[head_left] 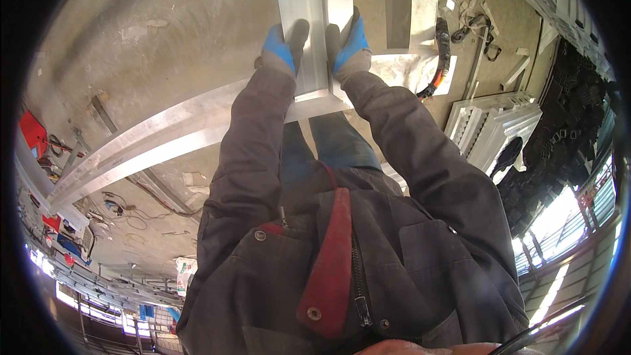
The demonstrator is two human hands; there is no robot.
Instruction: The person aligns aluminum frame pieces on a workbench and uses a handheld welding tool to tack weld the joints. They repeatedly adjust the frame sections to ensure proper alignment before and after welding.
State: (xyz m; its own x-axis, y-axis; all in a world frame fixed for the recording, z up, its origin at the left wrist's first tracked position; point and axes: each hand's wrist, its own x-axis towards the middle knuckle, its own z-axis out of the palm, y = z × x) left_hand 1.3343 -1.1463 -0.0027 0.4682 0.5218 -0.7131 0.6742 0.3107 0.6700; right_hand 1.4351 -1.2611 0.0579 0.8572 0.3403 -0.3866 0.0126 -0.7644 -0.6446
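Observation:
A long silvery metal profile (301, 0) runs straight away from me at the top middle, a lengthwise groove or seam along it. My left hand (282, 49), in a blue and grey work glove, grips its left edge with the thumb on top. On the right edge my right hand (350, 46), gloved alike, holds it the same way. Both hands are closed, their fingers mostly hidden beneath the metal. The profile's near end meets a crosswise metal beam (158, 128), which stretches out to the left in front of my legs.
A second lengthwise metal member (424, 6) lies to the right. Beside it is a black-wrapped cable bundle (442, 59) with orange and red wires. Farther right are stacked metal pieces (493, 125) and a heap of black parts (565, 138). A red object (33, 133) sits at far left.

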